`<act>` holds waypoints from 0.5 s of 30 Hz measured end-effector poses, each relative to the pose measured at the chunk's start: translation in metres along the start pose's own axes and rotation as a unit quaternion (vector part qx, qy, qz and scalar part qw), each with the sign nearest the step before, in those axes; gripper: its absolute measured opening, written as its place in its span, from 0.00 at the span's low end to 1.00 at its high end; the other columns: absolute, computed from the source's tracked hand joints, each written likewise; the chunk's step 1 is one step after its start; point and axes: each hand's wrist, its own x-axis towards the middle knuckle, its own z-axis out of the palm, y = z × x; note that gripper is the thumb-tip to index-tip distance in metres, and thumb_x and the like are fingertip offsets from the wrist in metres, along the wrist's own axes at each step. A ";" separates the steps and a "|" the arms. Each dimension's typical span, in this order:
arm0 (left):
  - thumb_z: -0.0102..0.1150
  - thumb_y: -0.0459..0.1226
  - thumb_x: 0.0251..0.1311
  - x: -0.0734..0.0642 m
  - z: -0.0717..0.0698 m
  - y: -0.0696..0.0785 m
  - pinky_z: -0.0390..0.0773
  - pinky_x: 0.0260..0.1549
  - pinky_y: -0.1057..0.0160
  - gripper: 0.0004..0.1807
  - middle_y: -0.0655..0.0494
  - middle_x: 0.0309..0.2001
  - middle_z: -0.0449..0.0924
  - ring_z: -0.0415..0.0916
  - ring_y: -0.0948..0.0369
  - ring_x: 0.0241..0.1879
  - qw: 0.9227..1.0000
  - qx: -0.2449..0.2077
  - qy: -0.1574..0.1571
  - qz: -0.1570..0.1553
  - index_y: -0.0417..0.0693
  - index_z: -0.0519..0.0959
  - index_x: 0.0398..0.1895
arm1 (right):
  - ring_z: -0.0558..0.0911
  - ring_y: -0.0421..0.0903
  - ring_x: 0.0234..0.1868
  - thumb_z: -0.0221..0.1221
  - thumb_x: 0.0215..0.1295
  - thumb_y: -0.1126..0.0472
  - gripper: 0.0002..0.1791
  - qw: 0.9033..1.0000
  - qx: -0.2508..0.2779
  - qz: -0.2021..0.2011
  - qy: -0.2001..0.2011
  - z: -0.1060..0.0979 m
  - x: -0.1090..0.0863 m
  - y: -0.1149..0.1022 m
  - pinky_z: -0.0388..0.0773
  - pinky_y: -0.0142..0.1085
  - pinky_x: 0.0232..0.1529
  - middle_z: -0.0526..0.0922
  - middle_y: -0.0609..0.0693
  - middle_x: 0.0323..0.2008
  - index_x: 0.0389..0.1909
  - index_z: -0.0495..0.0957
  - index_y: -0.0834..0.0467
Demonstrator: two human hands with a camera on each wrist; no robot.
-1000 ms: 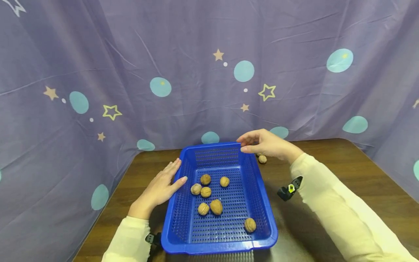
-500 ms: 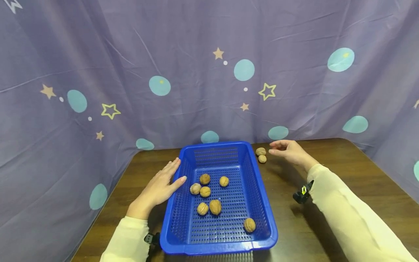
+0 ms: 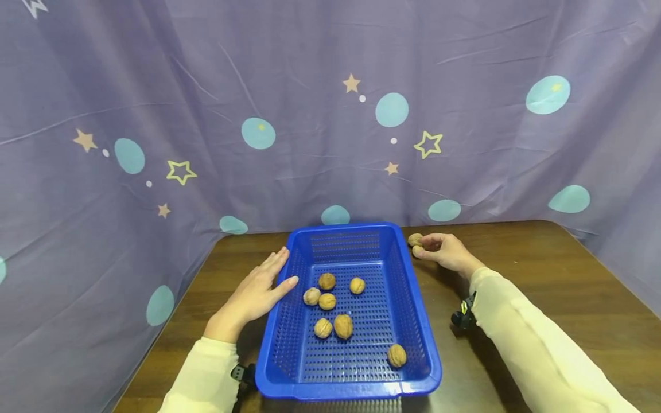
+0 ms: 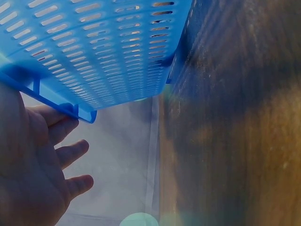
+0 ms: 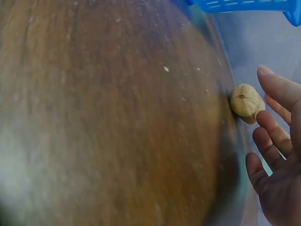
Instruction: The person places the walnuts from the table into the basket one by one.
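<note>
Along the left rim of a blue plastic basket [image 3: 348, 390] rests my left hand [image 3: 253, 292], its fingers straight and its thumb reaching over the edge. In the left wrist view, the fingers [image 4: 75, 153] extend below the basket rim [image 4: 84, 113]. Several walnuts [image 3: 343, 326] lie scattered on the basket's perforated floor. My right hand [image 3: 446, 252] is at two walnuts on the table beyond the basket's right side. Its thumb and fingertips stand on either side of the nearer walnut [image 5: 247, 101], fingers only loosely bent. The farther walnut [image 3: 415, 240] is partly covered by the fingers.
The basket stands on a brown wooden table [image 3: 547, 287]. Behind it hangs a purple curtain [image 3: 310, 86] patterned with stars and ovals, close to the table's back edge. Small pale crumbs [image 5: 166, 68] dot the tabletop near the right hand.
My right hand has moved from above the basket's far right corner out to the right, then down and back left to the two table walnuts. The left hand stays on the rim.
</note>
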 end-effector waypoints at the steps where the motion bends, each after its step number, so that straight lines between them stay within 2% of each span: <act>1: 0.44 0.61 0.67 0.000 0.000 0.000 0.50 0.66 0.38 0.42 0.53 0.75 0.50 0.46 0.48 0.73 1.000 0.000 -0.001 -0.001 0.46 0.54 0.75 | 0.77 0.55 0.51 0.68 0.58 0.52 0.29 1.000 -0.006 0.001 -0.001 0.001 0.000 0.001 0.74 0.46 0.52 0.79 0.61 0.52 0.55 0.76 0.66; 7: 0.44 0.61 0.67 0.000 0.000 0.002 0.49 0.66 0.38 0.42 0.53 0.75 0.49 0.45 0.49 0.73 1.000 -0.003 -0.004 -0.002 0.46 0.53 0.75 | 0.78 0.54 0.50 0.69 0.57 0.52 0.30 1.000 -0.024 0.002 -0.001 0.006 0.000 0.005 0.74 0.46 0.52 0.80 0.60 0.51 0.55 0.76 0.66; 15: 0.44 0.61 0.67 -0.002 -0.002 0.002 0.50 0.66 0.37 0.42 0.54 0.75 0.48 0.45 0.48 0.73 1.000 0.001 -0.003 -0.004 0.46 0.54 0.75 | 0.79 0.52 0.49 0.71 0.55 0.53 0.30 1.000 -0.018 0.004 -0.009 0.011 0.000 0.005 0.74 0.41 0.50 0.81 0.59 0.50 0.55 0.77 0.65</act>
